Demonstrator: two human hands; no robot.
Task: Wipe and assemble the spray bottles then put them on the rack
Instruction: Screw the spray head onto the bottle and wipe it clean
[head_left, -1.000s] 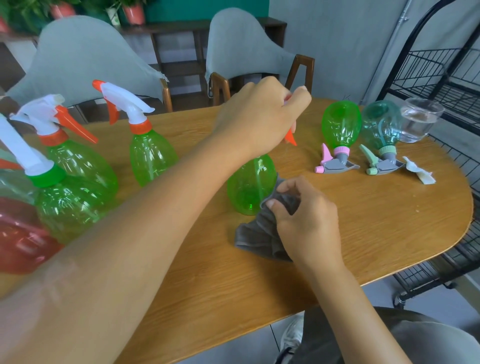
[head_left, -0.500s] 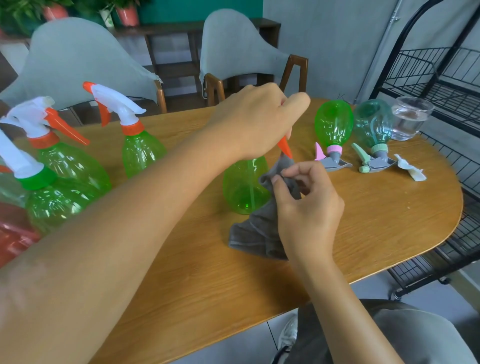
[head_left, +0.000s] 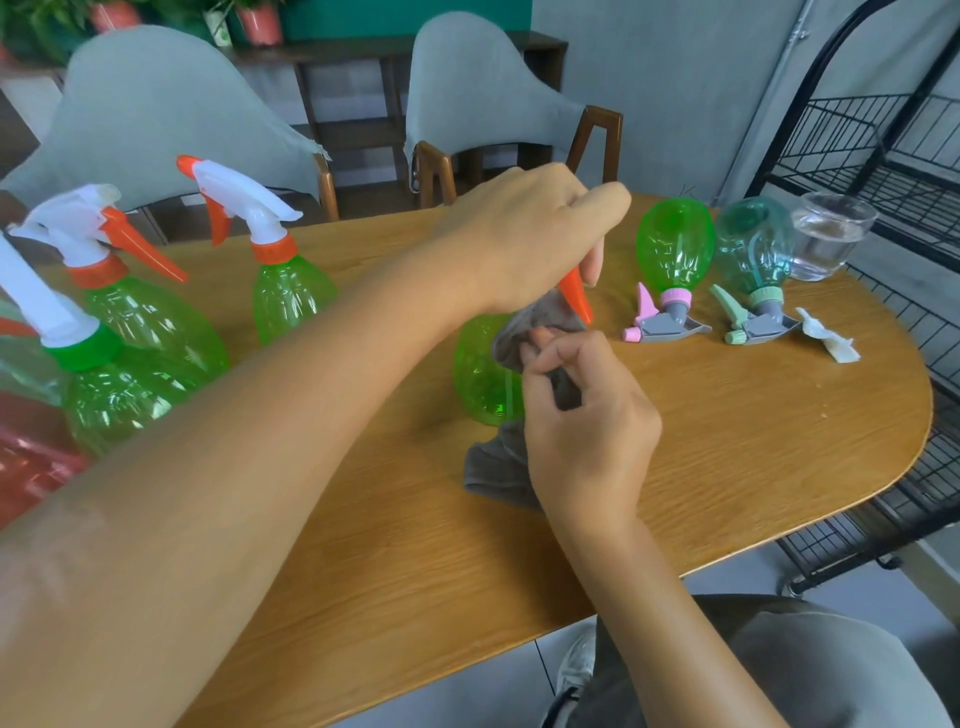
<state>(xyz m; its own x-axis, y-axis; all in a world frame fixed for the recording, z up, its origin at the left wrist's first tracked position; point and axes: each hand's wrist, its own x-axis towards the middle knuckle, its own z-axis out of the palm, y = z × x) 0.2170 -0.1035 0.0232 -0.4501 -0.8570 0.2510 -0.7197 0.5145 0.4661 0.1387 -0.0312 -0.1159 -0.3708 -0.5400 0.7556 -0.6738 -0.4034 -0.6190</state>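
A green spray bottle stands upright at the middle of the wooden table. My left hand grips its spray head from above; only the orange trigger shows below the fingers. My right hand pinches a grey cloth and holds it up against the bottle's shoulder, while the cloth's lower end lies on the table.
Three assembled green bottles stand at the left, beside a red one. Two bottles rest upside down at the right, one green, one teal. A glass of water and a black wire rack are far right.
My right hand has lifted the cloth from the table up along the bottle's side to its shoulder. My left hand keeps its grip on the spray head.
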